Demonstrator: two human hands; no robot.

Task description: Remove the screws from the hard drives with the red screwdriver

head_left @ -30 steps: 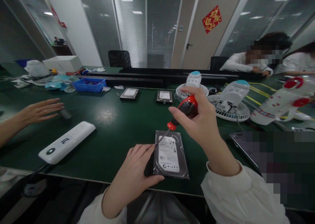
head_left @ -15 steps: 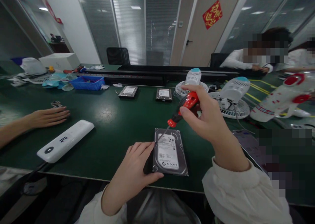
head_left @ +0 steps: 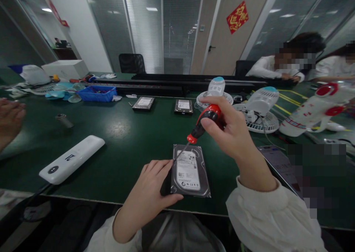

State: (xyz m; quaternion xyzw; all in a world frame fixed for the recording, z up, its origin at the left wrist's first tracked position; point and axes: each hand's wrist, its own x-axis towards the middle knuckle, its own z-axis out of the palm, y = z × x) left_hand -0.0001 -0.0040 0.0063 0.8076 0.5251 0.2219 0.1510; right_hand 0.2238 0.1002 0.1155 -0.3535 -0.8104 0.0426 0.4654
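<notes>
The right hand [head_left: 232, 133] is wrapped around a red-and-black, thin-shafted screwdriver [head_left: 209, 116]; the left hand [head_left: 151, 191], spread, is braced against a flat, rectangular, dark-metal hard drive [head_left: 189, 172] on the green surface [head_left: 130, 152]. Stiff, fairly dense handling is expected; side edges are best gripped.

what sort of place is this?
Looks like an office room used for hands-on electronics work: a screwdriver angled down at a hard drive on a green table, with glass partitions behind.
</notes>
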